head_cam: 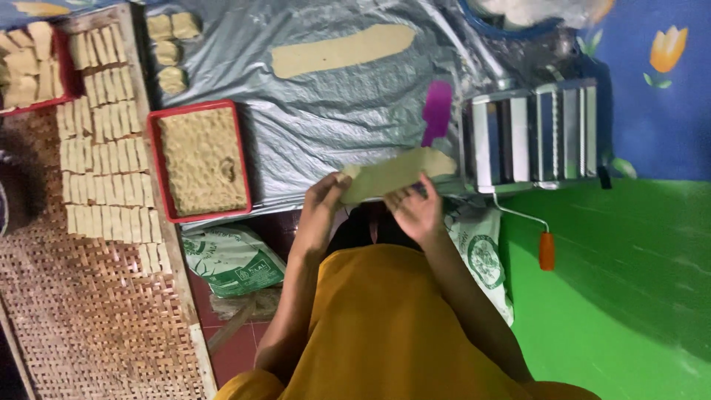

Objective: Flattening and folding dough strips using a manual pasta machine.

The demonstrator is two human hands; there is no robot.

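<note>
Woven mat [96, 311] already carries rows of cut pieces [104, 148], red tray [154, 167] full of shredded dough, one rolled strip [341, 50] waiting on plastic sheet [311, 126]; left hand [324, 198] and right hand [416, 211] pinch a flat beige dough sheet [392, 172] at the roller machine [529, 133], evidently mid-batch.

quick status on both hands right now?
Left hand: closed on one end of the dough sheet.
Right hand: fingers on the same dough sheet, beside the metal roller machine.

A red tray [154, 167] beside a woven mat [89, 318].
</note>
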